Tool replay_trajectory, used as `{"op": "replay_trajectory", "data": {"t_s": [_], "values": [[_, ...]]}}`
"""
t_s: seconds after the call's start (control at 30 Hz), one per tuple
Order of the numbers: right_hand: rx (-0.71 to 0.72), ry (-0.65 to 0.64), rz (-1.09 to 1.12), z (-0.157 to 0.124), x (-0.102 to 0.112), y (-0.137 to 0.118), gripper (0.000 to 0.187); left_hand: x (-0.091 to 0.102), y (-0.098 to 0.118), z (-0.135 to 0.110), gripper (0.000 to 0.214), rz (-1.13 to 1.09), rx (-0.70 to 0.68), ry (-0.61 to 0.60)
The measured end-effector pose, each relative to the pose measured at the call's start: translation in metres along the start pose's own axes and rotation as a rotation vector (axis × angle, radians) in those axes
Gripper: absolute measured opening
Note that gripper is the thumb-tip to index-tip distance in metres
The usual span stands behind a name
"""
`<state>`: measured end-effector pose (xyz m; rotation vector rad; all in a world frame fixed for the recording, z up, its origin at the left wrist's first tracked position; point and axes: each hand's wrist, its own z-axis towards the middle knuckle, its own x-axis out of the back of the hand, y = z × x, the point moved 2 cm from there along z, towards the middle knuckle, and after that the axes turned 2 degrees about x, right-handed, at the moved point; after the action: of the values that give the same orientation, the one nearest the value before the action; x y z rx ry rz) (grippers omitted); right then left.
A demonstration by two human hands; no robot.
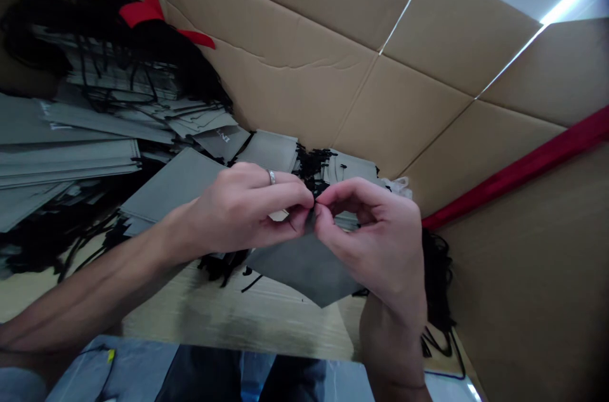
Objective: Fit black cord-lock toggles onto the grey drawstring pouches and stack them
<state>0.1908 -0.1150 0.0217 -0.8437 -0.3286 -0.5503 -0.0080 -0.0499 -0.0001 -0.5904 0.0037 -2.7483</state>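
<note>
My left hand (247, 208), with a ring on one finger, and my right hand (375, 237) meet in the middle of the view. Both pinch the top edge of a flat grey paper bag (304, 269) that hangs below them, fingertips touching at a black cord (314, 199). The bag's upper part is hidden behind my fingers. Just behind my hands stands a row of grey bags (342, 170) with black cord handles (311, 164).
A big heap of flat grey bags (71, 148) with black cords fills the left, with a red piece (143, 9) on top. Cardboard walls (333, 28) enclose the back and right. A red strip (518, 167) runs along the right. Loose black cords (435, 288) lie by my right wrist.
</note>
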Motion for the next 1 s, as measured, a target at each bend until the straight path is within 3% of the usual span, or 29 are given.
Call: {"op": "replay_trajectory", "data": {"t_s": [0.27, 0.4, 0.47, 0.6, 0.67, 0.7, 0.87, 1.0], "values": [[0.099, -0.039, 0.034, 0.001, 0.005, 0.003, 0.017, -0.002, -0.004, 0.009, 0.014, -0.468, 0.273, -0.009], [0.126, -0.047, 0.115, 0.002, 0.008, 0.007, 0.024, -0.007, -0.011, 0.011, 0.017, -0.701, 0.334, -0.023], [0.137, -0.031, 0.111, 0.002, 0.010, 0.009, 0.026, -0.005, -0.009, 0.011, 0.016, -0.595, 0.264, -0.022], [0.174, -0.015, 0.060, 0.002, 0.013, 0.009, 0.028, 0.013, 0.013, 0.004, 0.017, -0.107, 0.060, 0.002], [0.214, -0.016, 0.044, 0.002, 0.014, 0.007, 0.028, 0.021, 0.024, -0.001, 0.019, -0.017, 0.083, -0.047], [0.237, -0.016, 0.034, 0.001, 0.014, 0.006, 0.028, 0.023, 0.027, -0.004, 0.023, 0.011, 0.123, -0.136], [0.346, -0.035, -0.012, 0.000, 0.010, 0.000, 0.028, 0.023, 0.024, -0.002, 0.015, -0.011, 0.084, -0.039], [0.582, 0.062, -0.003, 0.004, 0.004, -0.001, 0.030, 0.015, 0.007, 0.006, 0.014, -0.173, 0.034, 0.060]]}}
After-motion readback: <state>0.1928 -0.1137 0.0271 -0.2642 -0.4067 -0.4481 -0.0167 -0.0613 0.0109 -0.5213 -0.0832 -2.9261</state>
